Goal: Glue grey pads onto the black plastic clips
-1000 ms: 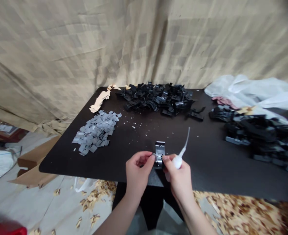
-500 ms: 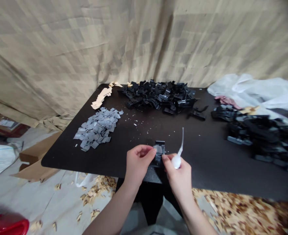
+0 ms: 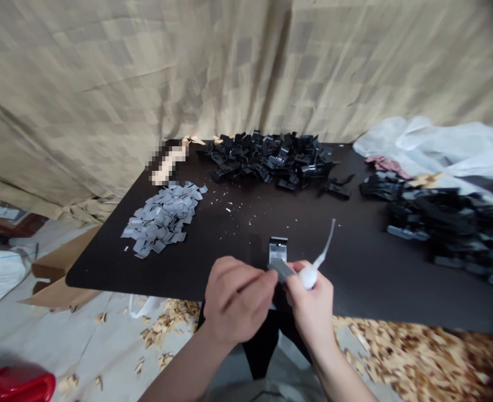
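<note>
My left hand [image 3: 238, 298] is closed, its thumb and fingertips pinching the edge of a small grey pad [image 3: 283, 269]. The pad is held tilted over the near part of a black bracket [image 3: 278, 248], whose glossy far end shows beyond it. In my right hand [image 3: 314, 301] is a small white squeeze bottle [image 3: 308, 276], its long thin nozzle pointing up and to the right. My right thumb and fingertips meet the pad's right side; fingers hide whether they also grip the bracket.
Grey pads [image 3: 162, 218] lie heaped on the left of the dark table [image 3: 229, 245]. Black brackets [image 3: 271, 159] are piled at the back, more black parts [image 3: 451, 229] at right. A white plastic bag [image 3: 434, 145] lies behind those. Wood chips [image 3: 422, 357] cover the floor below.
The grey pad now shows tilted up between my hands over the bracket. My left hand has turned and come nearer to me. The bottle has shifted slightly right, its nozzle leaning further right.
</note>
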`<state>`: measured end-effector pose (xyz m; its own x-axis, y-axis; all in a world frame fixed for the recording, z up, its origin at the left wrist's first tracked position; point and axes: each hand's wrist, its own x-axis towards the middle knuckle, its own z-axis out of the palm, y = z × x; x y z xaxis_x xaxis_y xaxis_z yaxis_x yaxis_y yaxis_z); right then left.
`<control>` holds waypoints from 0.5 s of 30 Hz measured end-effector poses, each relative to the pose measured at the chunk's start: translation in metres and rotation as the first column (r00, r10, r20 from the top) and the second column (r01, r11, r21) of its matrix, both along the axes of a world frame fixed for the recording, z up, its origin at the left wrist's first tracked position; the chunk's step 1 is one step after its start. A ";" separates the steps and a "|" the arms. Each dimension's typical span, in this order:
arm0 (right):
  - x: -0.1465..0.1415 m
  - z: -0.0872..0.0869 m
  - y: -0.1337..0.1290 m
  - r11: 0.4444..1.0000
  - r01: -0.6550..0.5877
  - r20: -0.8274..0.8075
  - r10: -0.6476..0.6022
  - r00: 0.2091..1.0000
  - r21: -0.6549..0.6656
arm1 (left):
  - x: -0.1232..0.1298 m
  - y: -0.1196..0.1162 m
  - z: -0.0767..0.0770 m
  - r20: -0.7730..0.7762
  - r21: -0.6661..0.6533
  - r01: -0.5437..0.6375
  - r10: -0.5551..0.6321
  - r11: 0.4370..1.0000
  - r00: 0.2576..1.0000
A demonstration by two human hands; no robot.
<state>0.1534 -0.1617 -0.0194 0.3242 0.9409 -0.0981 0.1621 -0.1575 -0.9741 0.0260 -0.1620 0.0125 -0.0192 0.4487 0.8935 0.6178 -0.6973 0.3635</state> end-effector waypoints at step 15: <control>0.008 0.026 -0.009 0.999 0.037 -0.015 -0.037 0.999 0.002 | -0.001 -0.021 0.018 -0.223 0.036 0.331 -0.315 0.943 0.922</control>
